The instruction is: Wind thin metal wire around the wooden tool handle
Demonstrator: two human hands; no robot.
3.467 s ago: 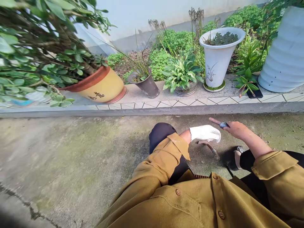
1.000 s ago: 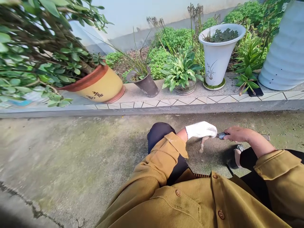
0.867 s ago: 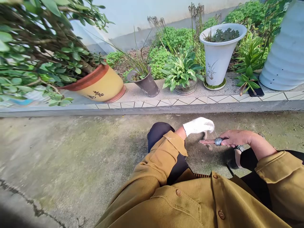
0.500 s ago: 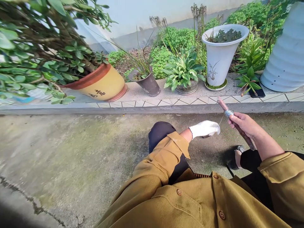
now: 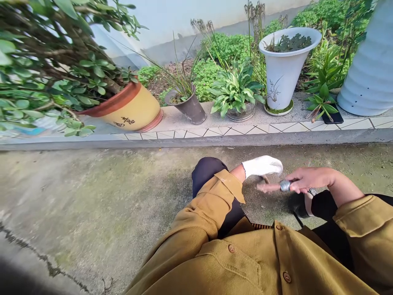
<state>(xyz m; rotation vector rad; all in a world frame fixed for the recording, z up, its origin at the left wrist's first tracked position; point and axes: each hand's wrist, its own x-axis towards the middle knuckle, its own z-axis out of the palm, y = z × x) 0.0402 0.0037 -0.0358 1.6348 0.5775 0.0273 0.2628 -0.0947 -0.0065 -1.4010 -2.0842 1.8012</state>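
Note:
In front of my knees, my right hand (image 5: pixel 308 179) is closed around a wooden stick (image 5: pixel 267 187). Silvery wire (image 5: pixel 285 185) is wound in a tight coil on that stick, just ahead of my fingers. The stick lies nearly level, its bare end pointing left beneath my left hand (image 5: pixel 266 166). A white glove covers the left hand, which is curled with its back upward, so its fingers are mostly hidden. A thin brown piece (image 5: pixel 265 179) shows just under the glove; I cannot make out what it is. The wire strand between my hands is too fine to trace.
A low tiled ledge (image 5: pixel 184 141) runs across ahead. On it stand a yellow pot (image 5: pixel 135 108), a tilted dark pot (image 5: pixel 193 108), a leafy plant (image 5: pixel 238 92), a tall white pot (image 5: pixel 284 78) and a ribbed white container (image 5: pixel 368 69). A black phone (image 5: pixel 333 114) lies there too.
My right hand has swung the stick down and to the left, from a steep slant to nearly level. The wire strand seen earlier reaching my gloved left hand no longer shows clearly.

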